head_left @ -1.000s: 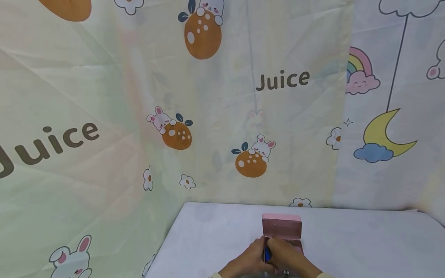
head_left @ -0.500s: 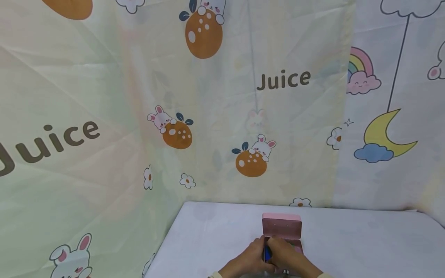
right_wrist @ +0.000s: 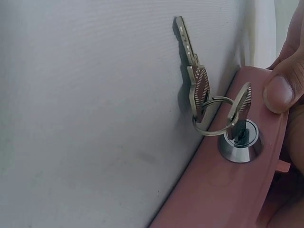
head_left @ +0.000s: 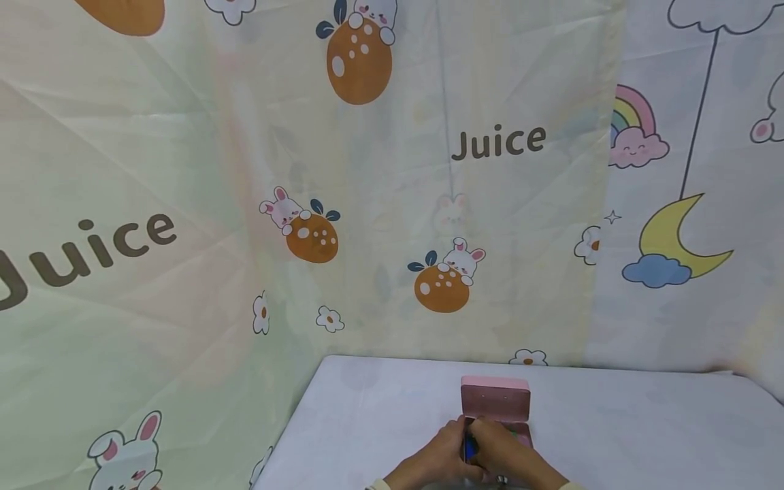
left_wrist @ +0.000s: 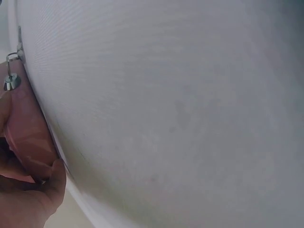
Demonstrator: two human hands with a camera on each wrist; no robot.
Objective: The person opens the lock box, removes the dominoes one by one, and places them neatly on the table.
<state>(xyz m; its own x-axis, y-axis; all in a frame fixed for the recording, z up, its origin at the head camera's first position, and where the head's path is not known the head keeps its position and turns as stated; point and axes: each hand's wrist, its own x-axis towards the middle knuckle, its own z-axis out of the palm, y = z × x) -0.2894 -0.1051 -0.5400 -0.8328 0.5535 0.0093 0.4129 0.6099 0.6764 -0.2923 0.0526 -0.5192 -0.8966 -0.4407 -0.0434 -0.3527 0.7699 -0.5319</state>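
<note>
The room is screened by pale curtains (head_left: 367,204) printed with rabbits, fruit and the word "Juice", and before them a white-covered counter (head_left: 625,422) is set. On it, at the near edge of the head view, a pink box (right_wrist: 204,190) is placed with its lid (head_left: 495,403) raised and tipped away, apparently so that the inside can be reached from the front. The box is gripped at its near left corner by the left hand (head_left: 446,452), with the thumb pressed on the front wall and the fingers clamped about the side; it is presumably steadied this way against sliding. The right hand (head_left: 499,450) is lowered into the box, and its fingertips are hidden, so whether they are together, apart or clamped on something cannot be told. Between the hands a blue item (head_left: 470,447) is partly seen. Most of the interior is blocked by the hands. In front, a key (right_wrist: 242,107) is seated in the lock (right_wrist: 240,148), and a spare key (right_wrist: 200,90) is joined to it by a ring (right_wrist: 209,133).
</note>
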